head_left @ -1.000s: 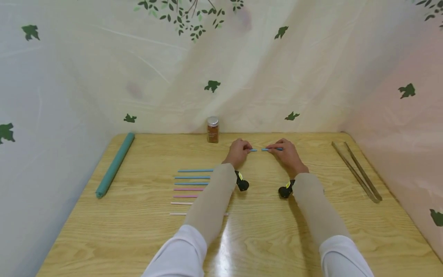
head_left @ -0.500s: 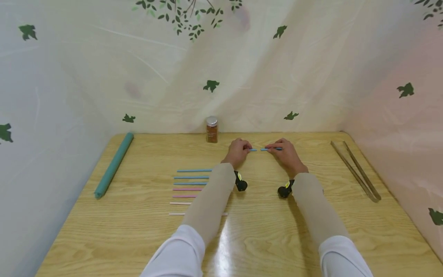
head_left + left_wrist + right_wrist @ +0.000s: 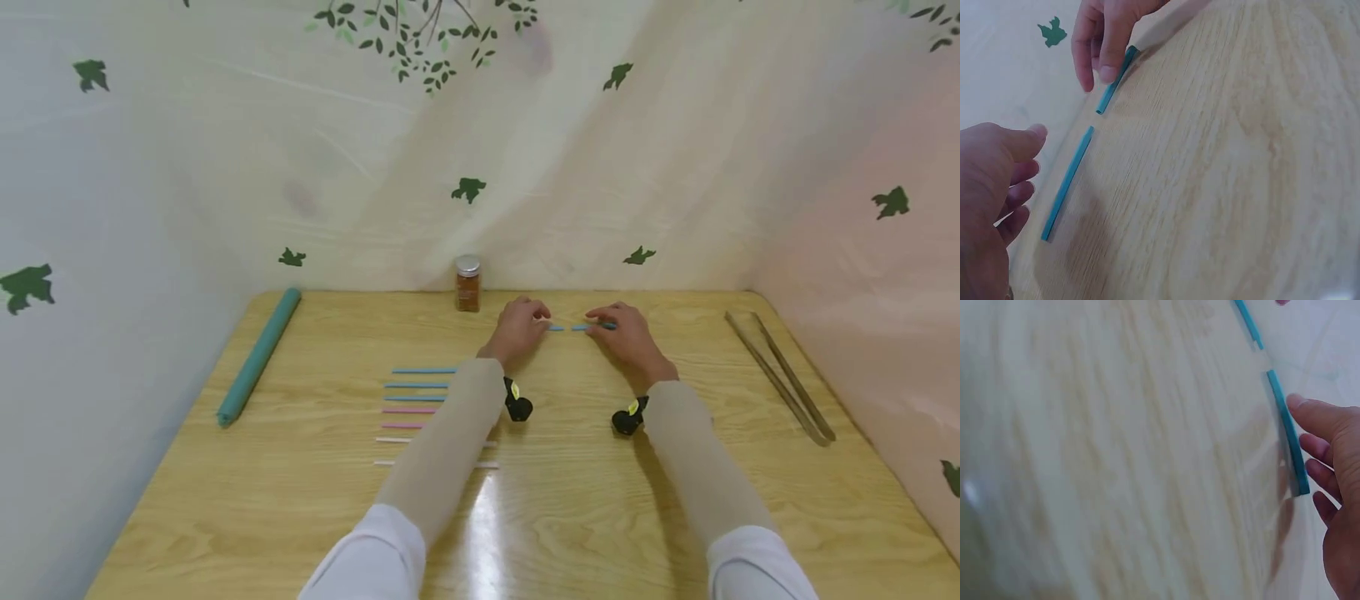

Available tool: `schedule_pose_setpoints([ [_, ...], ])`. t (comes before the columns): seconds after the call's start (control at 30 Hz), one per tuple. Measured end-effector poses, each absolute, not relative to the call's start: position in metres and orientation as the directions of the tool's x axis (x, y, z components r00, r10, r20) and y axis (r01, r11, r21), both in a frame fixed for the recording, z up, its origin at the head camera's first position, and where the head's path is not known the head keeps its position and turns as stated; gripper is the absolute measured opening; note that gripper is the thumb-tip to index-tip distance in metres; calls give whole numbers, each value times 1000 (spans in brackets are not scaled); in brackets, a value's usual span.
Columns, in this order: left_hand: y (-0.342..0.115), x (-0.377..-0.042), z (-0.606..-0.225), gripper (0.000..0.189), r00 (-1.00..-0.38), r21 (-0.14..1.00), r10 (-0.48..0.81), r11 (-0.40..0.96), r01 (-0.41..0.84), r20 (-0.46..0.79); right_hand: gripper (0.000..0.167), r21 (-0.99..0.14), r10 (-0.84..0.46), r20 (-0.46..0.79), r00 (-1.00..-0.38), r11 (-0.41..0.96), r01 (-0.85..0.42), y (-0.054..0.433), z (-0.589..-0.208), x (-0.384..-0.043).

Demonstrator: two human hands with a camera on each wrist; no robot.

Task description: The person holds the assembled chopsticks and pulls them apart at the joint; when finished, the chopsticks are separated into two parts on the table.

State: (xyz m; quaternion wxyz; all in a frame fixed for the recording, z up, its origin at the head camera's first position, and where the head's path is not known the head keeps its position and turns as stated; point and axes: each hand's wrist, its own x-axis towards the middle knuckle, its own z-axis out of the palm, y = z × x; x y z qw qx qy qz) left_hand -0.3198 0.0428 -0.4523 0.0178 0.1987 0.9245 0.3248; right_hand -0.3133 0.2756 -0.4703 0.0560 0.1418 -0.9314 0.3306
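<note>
Two short blue sticks lie end to end on the wooden table with a small gap between them. My left hand (image 3: 519, 329) hovers beside the left stick (image 3: 1068, 183), thumb and fingers spread apart from it in the left wrist view. That stick has a narrowed tip facing the gap. Close by the right stick (image 3: 1289, 434) is my right hand (image 3: 626, 337), fingers loosely bent and parted. Its thumb tip is right at the stick's edge; whether it touches, I cannot tell. Neither hand grips anything.
Long blue sticks (image 3: 416, 385), pink sticks (image 3: 405, 410) and white sticks (image 3: 390, 462) lie in a row, partly under my left forearm. A spice jar (image 3: 467, 285) stands at the back edge. A teal roll (image 3: 258, 358) lies left, metal tongs (image 3: 780, 379) right.
Both hands have loosened their pinch on the short blue sticks, and the fingers have lifted and parted. The sticks stay lying in line. The head view has shifted slightly.
</note>
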Motion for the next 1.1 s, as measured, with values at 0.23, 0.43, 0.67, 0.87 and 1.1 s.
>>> schedule_pose_setpoints([
  [0.23,32,-307,-449,20,-902,614,408,679,404,143,31,-595,-240,298,-924,710,-376,263,-460,-311],
  [0.43,11,-305,-445,17,-880,602,414,649,466,234,31,-600,-278,359,-891,662,-449,244,-449,-312],
  [0.67,-22,-298,-435,15,-869,637,411,598,486,277,33,-661,-289,302,-909,623,-418,221,-445,-304],
  [0.87,-55,-290,-430,16,-897,674,362,599,432,254,35,-677,-335,295,-895,588,-443,199,-448,-299],
  [1.1,-89,-285,-432,20,-932,748,285,564,351,222,34,-707,-357,269,-895,557,-435,177,-451,-292],
])
